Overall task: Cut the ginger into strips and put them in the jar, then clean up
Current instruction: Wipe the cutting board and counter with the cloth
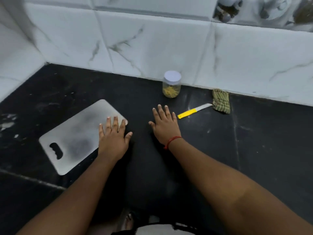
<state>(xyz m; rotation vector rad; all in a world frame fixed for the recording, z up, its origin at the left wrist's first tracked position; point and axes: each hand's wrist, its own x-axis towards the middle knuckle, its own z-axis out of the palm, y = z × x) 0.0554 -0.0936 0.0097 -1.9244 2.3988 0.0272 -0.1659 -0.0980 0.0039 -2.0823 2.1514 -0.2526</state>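
Note:
A clear jar [171, 84] with a white lid stands by the back wall, with yellow ginger strips inside. A bare steel cutting board [74, 134] lies on the black counter at the left. My left hand [113, 137] rests flat with fingers spread on the board's right corner. My right hand [165, 125] lies flat and open on the counter, holding nothing. A knife [194, 111] with a yellow handle lies just right of my right hand, its blade pointing toward a folded green checked cloth [221, 101].
White marble-look tiles [152, 44] form the wall behind the black counter [254, 141] and the left corner. Blurred containers [227, 9] sit on a ledge at the top right. The counter's front edge runs along the bottom left.

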